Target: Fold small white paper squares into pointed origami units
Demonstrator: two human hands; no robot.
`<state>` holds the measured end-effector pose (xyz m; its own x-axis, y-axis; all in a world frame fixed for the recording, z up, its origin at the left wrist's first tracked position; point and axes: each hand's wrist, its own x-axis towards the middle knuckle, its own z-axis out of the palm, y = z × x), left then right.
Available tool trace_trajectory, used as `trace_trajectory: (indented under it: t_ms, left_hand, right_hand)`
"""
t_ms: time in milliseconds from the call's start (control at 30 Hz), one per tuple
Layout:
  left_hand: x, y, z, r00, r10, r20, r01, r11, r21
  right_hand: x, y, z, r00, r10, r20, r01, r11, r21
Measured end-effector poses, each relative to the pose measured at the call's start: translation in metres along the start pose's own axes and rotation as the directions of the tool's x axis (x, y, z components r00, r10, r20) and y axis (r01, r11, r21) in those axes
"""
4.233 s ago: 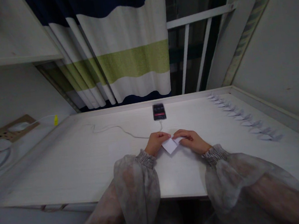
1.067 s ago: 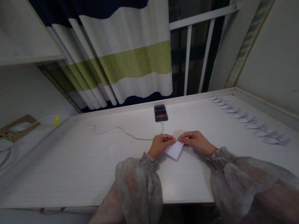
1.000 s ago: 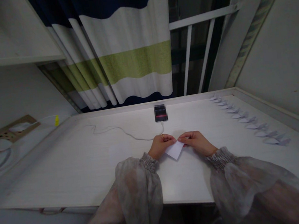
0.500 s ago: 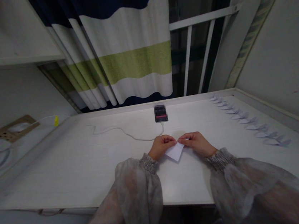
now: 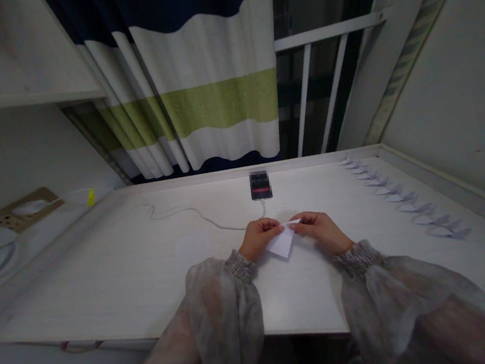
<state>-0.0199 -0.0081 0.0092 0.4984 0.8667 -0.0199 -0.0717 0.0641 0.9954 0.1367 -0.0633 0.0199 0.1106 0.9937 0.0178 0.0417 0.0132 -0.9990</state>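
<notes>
Between my two hands is a small white folded paper [image 5: 282,244], held just above the white desk [image 5: 104,273]. My left hand [image 5: 259,237] pinches its upper left part between thumb and fingers. On the other side, my right hand [image 5: 319,230] grips the upper right edge, thumb in front. One corner of the paper points down toward me, and a narrow flap shows at the top between the thumbs. The fingertips behind the paper are hidden.
A row of folded white paper pieces [image 5: 402,196] runs along the desk's right side. Behind my hands lies a phone [image 5: 260,185], its screen blurred, with a white cable [image 5: 200,211] leading left. A power strip [image 5: 14,219] is at the left wall; a curtain [image 5: 220,103] hangs behind.
The paper's top has shifted: a flap now stands out between my thumbs toward the right. My left hand has moved slightly left, and the lower corner sits a little higher.
</notes>
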Motion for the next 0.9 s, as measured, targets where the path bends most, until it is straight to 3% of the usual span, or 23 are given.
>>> trace_trajectory:
  t_ms: [300,900]
  left_hand:
    - [0.0004,0.0001,-0.0003,1.000,0.022,-0.017,-0.022,1.000,0.019]
    - [-0.0004,0.0021,-0.0021,0.999,-0.035,0.034,0.035,0.999,0.007]
  right_hand:
    - [-0.0012,-0.0009,0.0008,0.999,-0.034,-0.003,0.034,0.999,0.018]
    - [-0.0026,-0.0042,-0.0026,0.996,-0.089,-0.028,0.086,0.989,-0.117]
